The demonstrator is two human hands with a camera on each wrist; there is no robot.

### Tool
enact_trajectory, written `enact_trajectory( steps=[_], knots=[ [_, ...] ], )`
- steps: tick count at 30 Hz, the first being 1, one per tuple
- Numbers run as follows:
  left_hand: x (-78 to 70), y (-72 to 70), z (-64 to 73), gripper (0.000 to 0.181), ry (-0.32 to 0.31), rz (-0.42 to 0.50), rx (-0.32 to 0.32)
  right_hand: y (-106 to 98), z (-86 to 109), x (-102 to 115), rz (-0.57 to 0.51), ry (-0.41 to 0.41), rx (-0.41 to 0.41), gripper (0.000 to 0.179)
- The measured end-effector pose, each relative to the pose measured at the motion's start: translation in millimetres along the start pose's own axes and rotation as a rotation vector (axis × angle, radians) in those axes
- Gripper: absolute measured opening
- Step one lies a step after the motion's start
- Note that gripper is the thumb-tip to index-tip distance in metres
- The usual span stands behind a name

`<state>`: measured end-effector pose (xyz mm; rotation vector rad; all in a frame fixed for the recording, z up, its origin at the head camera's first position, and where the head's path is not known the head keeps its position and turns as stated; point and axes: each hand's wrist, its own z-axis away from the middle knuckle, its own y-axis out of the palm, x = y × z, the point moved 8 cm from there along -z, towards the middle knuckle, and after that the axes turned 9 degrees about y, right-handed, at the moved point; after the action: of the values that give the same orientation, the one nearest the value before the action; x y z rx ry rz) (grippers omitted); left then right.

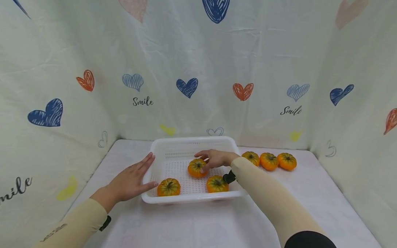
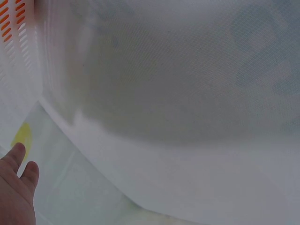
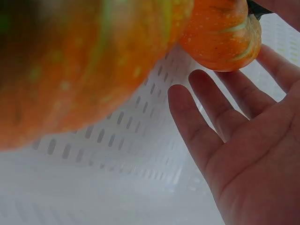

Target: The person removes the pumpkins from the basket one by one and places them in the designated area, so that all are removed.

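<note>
A white perforated plastic basket [image 1: 191,198] holds three small orange pumpkins with green streaks. My right hand [image 1: 217,158] reaches in over the right side to the middle pumpkin [image 1: 196,168]. Its thumb lies at the near side of that pumpkin, and the other fingers extend loosely along the far side. In the right wrist view the fingers [image 3: 229,105] look spread and nearly straight around the pumpkin [image 3: 222,37]. My left hand [image 1: 129,181] rests with straight fingers against the basket's left rim. Under my right wrist is the front right pumpkin [image 1: 217,184]; the front left pumpkin [image 1: 169,187] lies near my left thumb.
Three more pumpkins [image 1: 269,161] stand in a row on the white-covered table [image 1: 218,229], right of the basket, the nearest partly behind my right forearm. A pale curtain [image 1: 186,47] with printed hearts encloses the table at the back and sides.
</note>
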<state>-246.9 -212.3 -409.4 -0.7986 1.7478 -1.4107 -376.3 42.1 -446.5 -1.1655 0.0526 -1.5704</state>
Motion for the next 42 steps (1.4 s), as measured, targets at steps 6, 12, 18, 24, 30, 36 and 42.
enact_trajectory(
  steps=[6, 12, 18, 24, 30, 36, 42],
  knots=[
    [-2.7, -1.3, -0.6, 0.094, 0.004, 0.010, -0.014, 2.6, -3.5, -4.7, 0.000, -0.001, 0.017, 0.077],
    [-1.7, -1.0, -1.6, 0.094, -0.005, 0.008, -0.005, 3.8, -4.8, -5.1, 0.030, -0.005, 0.015, 0.079],
    [-2.6, -1.9, -1.8, 0.093, -0.015, 0.006, 0.019, 5.6, -4.8, -4.7, 0.050, 0.001, 0.011, 0.081],
    [-2.8, -1.4, -1.9, 0.094, -0.021, 0.003, 0.023, 7.2, -4.1, -3.7, 0.071, 0.004, 0.005, 0.083],
    [-2.8, -2.2, -1.5, 0.094, -0.022, -0.001, 0.021, 7.3, -5.5, -3.8, 0.074, 0.002, 0.006, 0.085],
    [-2.7, -2.6, -1.1, 0.093, -0.022, 0.003, 0.021, 8.0, -5.8, -4.1, 0.085, 0.006, 0.002, 0.082],
    [0.8, 2.0, -2.4, 0.094, -0.022, 0.003, 0.024, 7.5, -4.7, -2.8, 0.099, -0.004, -0.017, 0.079]
  ],
)
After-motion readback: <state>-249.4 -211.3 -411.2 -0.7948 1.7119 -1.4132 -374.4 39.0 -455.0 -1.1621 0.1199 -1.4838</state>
